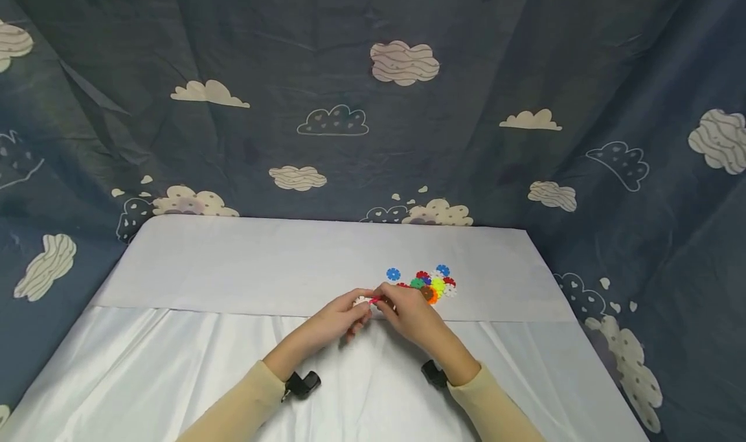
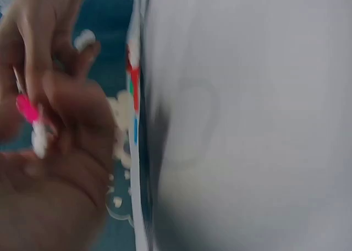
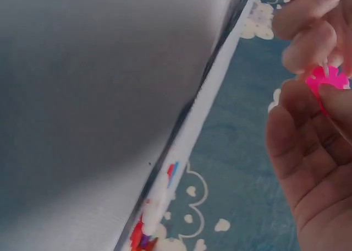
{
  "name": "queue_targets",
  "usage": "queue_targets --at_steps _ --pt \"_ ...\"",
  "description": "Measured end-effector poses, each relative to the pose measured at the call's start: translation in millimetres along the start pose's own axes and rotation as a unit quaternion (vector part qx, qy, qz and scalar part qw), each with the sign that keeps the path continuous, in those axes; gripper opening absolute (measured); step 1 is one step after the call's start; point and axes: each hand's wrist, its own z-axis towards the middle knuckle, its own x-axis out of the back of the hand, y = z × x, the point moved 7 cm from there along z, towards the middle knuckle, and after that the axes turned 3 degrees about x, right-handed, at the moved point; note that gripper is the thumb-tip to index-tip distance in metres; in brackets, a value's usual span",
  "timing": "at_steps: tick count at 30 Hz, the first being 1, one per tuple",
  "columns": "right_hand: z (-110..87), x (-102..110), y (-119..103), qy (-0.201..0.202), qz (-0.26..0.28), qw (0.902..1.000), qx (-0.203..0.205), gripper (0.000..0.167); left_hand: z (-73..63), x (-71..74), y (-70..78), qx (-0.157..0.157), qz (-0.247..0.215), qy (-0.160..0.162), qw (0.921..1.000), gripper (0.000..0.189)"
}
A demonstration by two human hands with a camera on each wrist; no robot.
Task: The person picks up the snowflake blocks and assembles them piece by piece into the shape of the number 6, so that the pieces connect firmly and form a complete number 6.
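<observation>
My left hand (image 1: 337, 318) and right hand (image 1: 412, 311) meet over the table, fingertips nearly together. Between the right thumb and fingers is pinched a pink notched disc (image 3: 330, 77), a flat snowflake-shaped building piece. My left fingers hold a white notched disc (image 2: 39, 140) that lies right against the pink one. Fingers cover much of both discs. Just beyond the right hand, a loose pile of coloured notched discs (image 1: 438, 285) lies on the table, in red, green, yellow, orange, brown, white and blue.
One blue disc (image 1: 393, 274) lies apart, left of the pile. A white cloth covers the table (image 1: 245, 267). Behind it hangs a dark blue curtain (image 1: 262, 138) printed with clouds. Each wrist wears a small black camera (image 1: 303, 385).
</observation>
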Motion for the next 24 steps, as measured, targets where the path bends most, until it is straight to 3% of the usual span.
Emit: queue_targets --at_steps 3,5,7,10,14,17,20,24 --pt "3.7 0.4 25.9 -0.052 0.088 0.9923 -0.070 0.034 0.7 1.9 -5.0 0.012 -0.010 0.022 0.9996 0.034" --pt "7.2 4.2 51.5 -0.064 0.094 0.9831 -0.144 0.037 1.5 6.1 -8.7 0.018 -0.018 0.042 0.9988 0.034" --pt "12.8 6.5 77.7 -0.070 0.052 0.9750 -0.205 0.039 2.1 11.5 -13.6 0.025 -0.028 0.066 0.9971 0.036" --pt "23.2 2.6 100.4 -0.093 -0.066 0.9593 -0.258 0.046 1.7 18.0 -18.7 0.030 -0.034 0.093 0.9946 0.036" --pt "32.7 -10.6 111.5 -0.139 -0.128 0.9434 -0.273 0.046 1.8 20.7 -19.7 0.027 -0.040 0.101 0.9937 0.037" --pt "35.4 -10.3 115.2 -0.127 -0.123 0.9434 -0.281 0.033 2.6 21.7 -18.5 0.024 -0.040 0.104 0.9935 0.036" --pt "35.4 -4.6 114.5 -0.086 -0.069 0.9541 -0.278 0.023 2.7 24.2 -17.3 0.019 -0.048 0.112 0.9924 0.034" --pt "29.2 -0.3 97.2 -0.054 0.072 0.9631 -0.254 0.021 3.3 25.8 -17.5 0.012 -0.058 0.108 0.9924 0.033"
